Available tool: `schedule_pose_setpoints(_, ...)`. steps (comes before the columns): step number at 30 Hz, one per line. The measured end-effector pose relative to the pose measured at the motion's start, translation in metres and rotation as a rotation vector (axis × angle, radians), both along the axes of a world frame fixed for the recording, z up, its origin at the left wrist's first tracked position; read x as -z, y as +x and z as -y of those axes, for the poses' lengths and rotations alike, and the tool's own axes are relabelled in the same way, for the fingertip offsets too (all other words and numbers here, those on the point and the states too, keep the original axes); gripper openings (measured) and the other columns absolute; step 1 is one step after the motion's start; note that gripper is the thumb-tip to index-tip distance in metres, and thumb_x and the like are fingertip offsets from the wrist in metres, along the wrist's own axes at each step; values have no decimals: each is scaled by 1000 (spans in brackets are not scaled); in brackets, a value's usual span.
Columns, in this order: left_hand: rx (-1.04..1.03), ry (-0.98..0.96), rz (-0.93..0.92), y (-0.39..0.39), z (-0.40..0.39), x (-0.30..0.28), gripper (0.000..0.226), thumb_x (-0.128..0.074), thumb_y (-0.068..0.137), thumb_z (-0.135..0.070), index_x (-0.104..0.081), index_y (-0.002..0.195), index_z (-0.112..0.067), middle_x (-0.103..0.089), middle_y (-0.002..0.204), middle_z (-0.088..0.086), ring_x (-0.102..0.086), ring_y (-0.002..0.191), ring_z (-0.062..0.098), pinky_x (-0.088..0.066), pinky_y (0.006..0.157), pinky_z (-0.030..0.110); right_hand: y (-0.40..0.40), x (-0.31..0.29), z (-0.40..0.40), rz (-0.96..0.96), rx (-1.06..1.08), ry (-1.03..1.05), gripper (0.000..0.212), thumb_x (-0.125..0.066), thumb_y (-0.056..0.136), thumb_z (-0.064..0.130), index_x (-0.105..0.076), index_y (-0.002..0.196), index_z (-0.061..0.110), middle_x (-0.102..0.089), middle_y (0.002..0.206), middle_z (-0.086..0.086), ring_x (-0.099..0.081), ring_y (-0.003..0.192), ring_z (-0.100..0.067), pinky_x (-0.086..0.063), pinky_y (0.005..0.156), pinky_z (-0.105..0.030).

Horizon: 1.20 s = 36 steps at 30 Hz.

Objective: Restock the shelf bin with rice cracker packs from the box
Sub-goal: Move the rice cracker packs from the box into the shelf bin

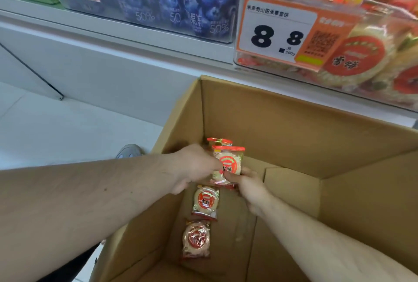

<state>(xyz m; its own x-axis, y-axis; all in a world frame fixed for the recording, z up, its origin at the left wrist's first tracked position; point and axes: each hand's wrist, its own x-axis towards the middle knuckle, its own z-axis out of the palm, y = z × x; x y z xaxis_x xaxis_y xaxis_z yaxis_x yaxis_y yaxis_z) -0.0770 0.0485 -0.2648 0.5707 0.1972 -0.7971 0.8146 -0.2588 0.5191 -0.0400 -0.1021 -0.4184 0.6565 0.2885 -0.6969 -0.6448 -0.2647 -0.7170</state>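
Four red-and-cream round rice cracker packs (pixel 227 165) are showing inside one open brown cardboard box (pixel 282 123); two bare hands (pixel 194 168) are reaching in; one clear shelf bin (pixel 373 73) is sitting above.

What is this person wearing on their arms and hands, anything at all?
Nothing shows on them. Both forearms are bare with no sleeves in view, and the left hand and right hand carry no gloves, rings or watch that can be seen. A grey shoe shows beside the box.
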Motion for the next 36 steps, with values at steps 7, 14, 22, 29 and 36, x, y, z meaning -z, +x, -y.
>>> schedule_pose_setpoints(7,-73,161,150,-1,-1,8,44,-67,85,-8,-41,119,-18,-58,105,2,-59,97,18,-53,77,30,13,-42,-5,-136,-319,479,36,-70,68,12,-66,104,13,-73,93,-3,-66,85,-19,-51,71,-27)
schedule_pose_setpoints(14,-8,201,112,0,-3,14,37,-58,89,-3,-43,115,-24,-54,101,-1,-55,88,16,-46,63,25,53,37,-6,90,-82,-493,62,-73,73,36,-57,124,6,-63,112,-13,-63,99,-28,-49,77,-29)
schedule_pose_setpoints(22,70,239,42,3,-3,20,51,-55,92,-2,-41,138,-17,-52,106,2,-54,100,20,-52,82,30,21,70,-25,378,-560,-1023,86,-64,72,67,-40,134,12,-48,136,-10,-49,126,-27,-40,98,-34)
schedule_pose_setpoints(29,48,185,9,-2,0,13,50,-56,93,-5,-34,137,-12,-51,112,6,-53,102,23,-51,84,33,1,6,31,348,99,-470,49,-81,71,27,-49,108,22,-68,103,-3,-62,90,-22,-43,72,-27)
schedule_pose_setpoints(36,-45,-87,84,2,15,-12,46,-54,86,1,-50,127,-19,-66,108,6,-65,96,23,-55,92,45,-28,-90,14,475,-53,-164,46,-82,74,26,-53,109,28,-66,95,15,-62,85,0,-45,64,-13)
